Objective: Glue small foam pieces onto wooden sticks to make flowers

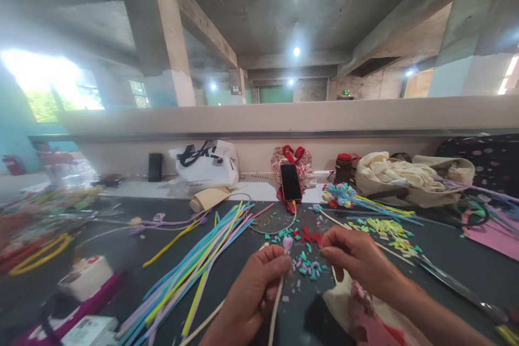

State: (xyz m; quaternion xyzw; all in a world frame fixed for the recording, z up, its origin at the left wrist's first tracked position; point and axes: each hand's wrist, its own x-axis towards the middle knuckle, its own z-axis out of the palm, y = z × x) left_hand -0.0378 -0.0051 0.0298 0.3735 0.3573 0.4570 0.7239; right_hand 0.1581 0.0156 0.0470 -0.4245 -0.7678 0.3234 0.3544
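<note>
My left hand (256,286) is closed in a pinch, low at the centre, on a thin cream stem (277,303). A small lilac bud-like tip (287,244) stands above my thumb and finger at the stem's upper end. To its right, my right hand (352,251) is also pinched, with its fingertips beside a group of small red pieces (311,235). What those fingertips hold, if anything, I cannot make out. Between the hands, small teal and lilac cut pieces (308,267) lie scattered on the dark tabletop (227,286).
Long coloured stems (203,259) lie in a bundle on the left, near a power strip (87,303). Yellow-green pieces (383,230) and scissors (454,281) lie right. Behind stand a phone (291,182), a white bag (211,167), a bottle (344,167) and a cloth bag (405,194).
</note>
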